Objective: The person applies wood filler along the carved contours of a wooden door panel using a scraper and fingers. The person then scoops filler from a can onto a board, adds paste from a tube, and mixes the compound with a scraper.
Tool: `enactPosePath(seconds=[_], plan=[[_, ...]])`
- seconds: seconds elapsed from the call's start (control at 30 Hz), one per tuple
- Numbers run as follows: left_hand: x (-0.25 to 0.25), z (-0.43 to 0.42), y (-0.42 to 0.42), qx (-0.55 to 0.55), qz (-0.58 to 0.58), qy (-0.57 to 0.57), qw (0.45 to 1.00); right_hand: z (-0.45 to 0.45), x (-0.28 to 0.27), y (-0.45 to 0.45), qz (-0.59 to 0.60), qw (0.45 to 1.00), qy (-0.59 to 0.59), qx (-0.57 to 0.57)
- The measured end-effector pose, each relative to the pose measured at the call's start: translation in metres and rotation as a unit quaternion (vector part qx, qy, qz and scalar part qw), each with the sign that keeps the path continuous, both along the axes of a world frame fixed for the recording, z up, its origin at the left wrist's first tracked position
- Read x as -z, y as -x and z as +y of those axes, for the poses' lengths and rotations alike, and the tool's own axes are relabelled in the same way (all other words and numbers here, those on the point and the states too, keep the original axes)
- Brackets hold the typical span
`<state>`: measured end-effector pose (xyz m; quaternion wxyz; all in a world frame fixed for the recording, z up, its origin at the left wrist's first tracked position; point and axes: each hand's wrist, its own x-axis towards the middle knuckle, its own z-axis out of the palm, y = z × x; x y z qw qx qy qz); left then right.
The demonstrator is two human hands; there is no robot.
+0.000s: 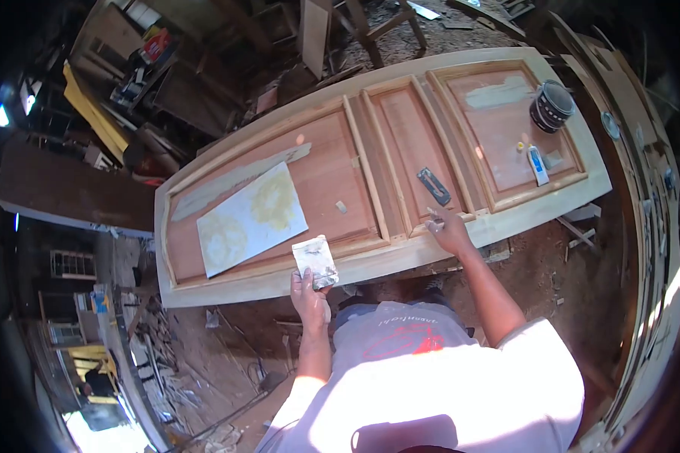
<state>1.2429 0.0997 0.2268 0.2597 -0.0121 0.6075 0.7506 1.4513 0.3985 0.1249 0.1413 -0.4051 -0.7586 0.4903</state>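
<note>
My left hand (307,298) grips a small white square board (315,260) with dark smears, held over the near edge of the panelled wooden door (400,240). My right hand (450,231) hovers over the door's near edge, fingers apart and dusted with white. Just beyond those fingers a dark flat tool with a long slot (433,186) lies on the middle panel. Farther right, a white and blue tube (538,164) rests beside a small yellow cap (520,146). On the left panel is a white sheet with yellowish smears (253,219).
A dark tin (552,106) stands at the door's far right. Pale filler patches (499,92) mark the panels. Long boards (642,226) lean along the right side. Wood scraps (155,362) litter the floor at left, and a dark plank (75,185) juts in near the door's left end.
</note>
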Motion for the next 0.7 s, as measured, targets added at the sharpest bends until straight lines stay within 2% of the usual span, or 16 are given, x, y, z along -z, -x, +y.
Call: enactPosePath(seconds=[0.03,0.13,0.23,0.33,0.53,0.6,0.63,0.67,0.7], plan=[[-0.003,-0.001,-0.001,0.004,0.013,-0.009,1.000,0.004,0.014,0.008,0.002,0.999,-0.044,-0.018],[-0.013,-0.001,-0.004,-0.006,0.028,0.033,0.999,0.012,0.037,0.028,-0.035,0.970,-0.235,0.043],[-0.019,-0.005,0.000,0.001,0.052,0.051,0.997,0.031,0.045,0.049,-0.166,0.934,-0.308,0.068],[-0.023,-0.009,0.007,0.012,0.146,0.060,0.987,0.053,0.048,0.056,-0.260,0.940,-0.220,0.032],[-0.047,-0.022,0.024,0.024,0.214,0.039,0.976,0.059,0.042,0.061,-0.268,0.942,-0.192,0.069],[-0.054,-0.028,0.033,0.037,0.263,0.080,0.961,0.052,0.040,0.060,-0.260,0.947,-0.167,0.082],[-0.059,-0.027,0.036,0.030,0.253,0.060,0.965,0.059,0.055,0.056,-0.190,0.977,-0.029,0.089],[-0.065,-0.027,0.038,0.022,0.243,0.041,0.969,0.071,0.082,0.052,-0.116,0.983,0.110,0.091],[-0.069,-0.030,0.043,0.023,0.240,0.038,0.970,0.073,0.096,0.049,-0.041,0.964,0.248,0.091]])
